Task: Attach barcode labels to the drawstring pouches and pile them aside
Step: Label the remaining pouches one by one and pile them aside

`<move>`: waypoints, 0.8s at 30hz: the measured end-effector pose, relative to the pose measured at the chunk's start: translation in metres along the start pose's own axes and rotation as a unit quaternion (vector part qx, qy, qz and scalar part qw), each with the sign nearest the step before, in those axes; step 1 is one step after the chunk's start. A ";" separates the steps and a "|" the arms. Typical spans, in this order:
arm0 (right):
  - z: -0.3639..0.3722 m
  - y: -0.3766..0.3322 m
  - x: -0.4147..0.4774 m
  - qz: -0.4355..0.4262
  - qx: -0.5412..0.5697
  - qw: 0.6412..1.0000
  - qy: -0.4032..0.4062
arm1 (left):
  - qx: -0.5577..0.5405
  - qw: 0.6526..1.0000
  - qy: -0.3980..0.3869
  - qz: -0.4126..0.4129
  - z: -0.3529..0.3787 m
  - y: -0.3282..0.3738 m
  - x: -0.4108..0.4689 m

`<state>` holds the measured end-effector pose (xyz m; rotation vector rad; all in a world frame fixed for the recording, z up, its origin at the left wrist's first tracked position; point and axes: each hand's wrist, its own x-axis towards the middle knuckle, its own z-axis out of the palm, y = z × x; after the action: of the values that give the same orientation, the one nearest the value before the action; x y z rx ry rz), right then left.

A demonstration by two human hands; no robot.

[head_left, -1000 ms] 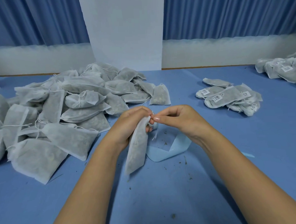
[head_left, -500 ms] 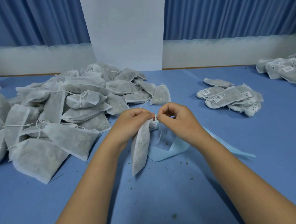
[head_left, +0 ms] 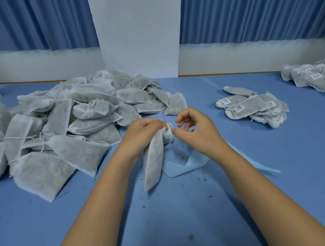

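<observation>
My left hand [head_left: 142, 134] grips the top of a white drawstring pouch [head_left: 153, 160], which hangs down edge-on over the blue table [head_left: 179, 218]. A white barcode label [head_left: 167, 137] sits on the pouch's neck just under my fingers. My right hand [head_left: 197, 132] hovers beside it with fingers loosely curled. Its thumb tip is at the label's right edge and its index finger is lifted away. A big heap of unlabelled pouches [head_left: 75, 116] lies to the left. A small pile of labelled pouches [head_left: 249, 108] lies to the right.
A pale blue label backing strip [head_left: 187, 164] curls on the table under my hands and trails right. Another labelled pile [head_left: 311, 77] sits at the far right edge. Bits of dried herb are scattered on the cloth. A white panel and blue curtains stand behind.
My right thumb and index finger have parted from the label they were pinching against the pouch. The pouch hangs steadier in my left hand.
</observation>
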<state>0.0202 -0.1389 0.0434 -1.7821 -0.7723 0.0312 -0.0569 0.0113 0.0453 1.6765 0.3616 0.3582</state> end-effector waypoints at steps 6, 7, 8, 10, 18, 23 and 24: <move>-0.003 -0.001 0.000 0.025 0.028 0.998 -0.046 | -0.040 0.998 -0.035 -0.022 -0.004 0.004 -0.001; -0.003 -0.002 0.000 0.028 0.039 0.998 -0.038 | -0.039 0.998 -0.032 -0.024 -0.004 0.003 -0.001; -0.002 -0.002 0.000 0.031 0.053 0.998 -0.026 | -0.037 0.999 -0.028 -0.025 -0.004 0.003 -0.001; -0.002 -0.004 0.000 0.024 0.079 0.997 -0.002 | -0.028 0.999 -0.022 -0.019 -0.004 0.001 0.001; 0.001 -0.004 -0.003 -0.038 0.028 0.999 -0.019 | -0.006 1.000 -0.018 -0.005 -0.001 0.001 0.000; -0.002 -0.004 -0.002 -0.032 0.025 0.997 -0.063 | 0.015 1.000 -0.022 -0.010 -0.001 0.001 0.001; -0.003 -0.004 -0.002 -0.018 0.039 0.996 -0.076 | 0.021 0.999 -0.023 -0.012 -0.001 0.000 0.002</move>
<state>0.0182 -0.1416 0.0473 -1.7044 -0.9007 0.1728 -0.0558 0.0128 0.0459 1.7172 0.3569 0.2970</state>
